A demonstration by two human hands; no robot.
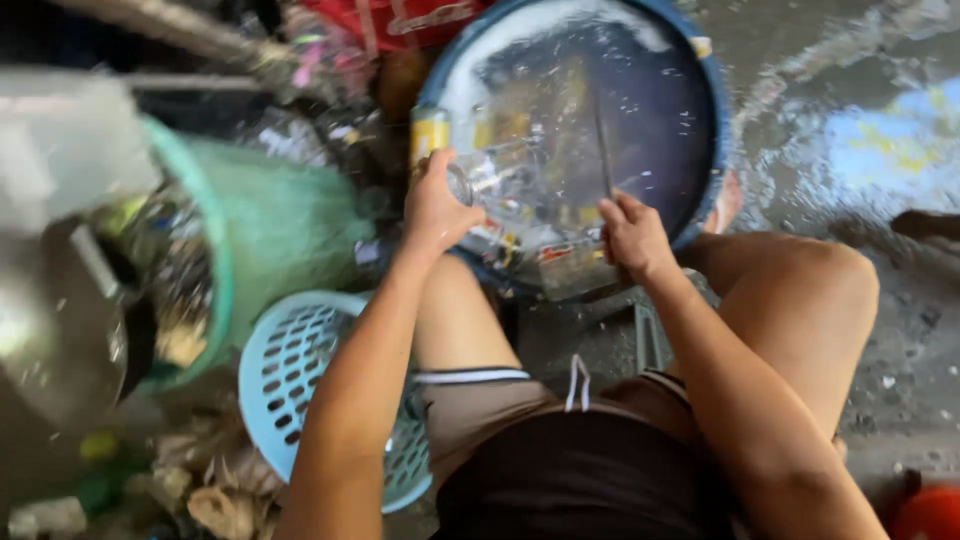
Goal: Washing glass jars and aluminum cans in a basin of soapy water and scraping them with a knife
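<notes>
I sit with knees apart over a round blue tub (712,110) full of water. My left hand (436,208) grips the neck end of a clear plastic bottle (505,185) lying at the tub's near rim. My right hand (634,236) is closed on a thin dark rod-like tool (602,150) that points up over the water, its tip beside the bottle. The picture is blurred, so the tool's kind is unclear.
A green bucket (270,220) holding scraps stands at left, with a light blue perforated basket (290,370) in front of it. A metal pot (50,330) is at far left. Wet concrete floor (860,150) spreads to the right. A red object (930,515) sits bottom right.
</notes>
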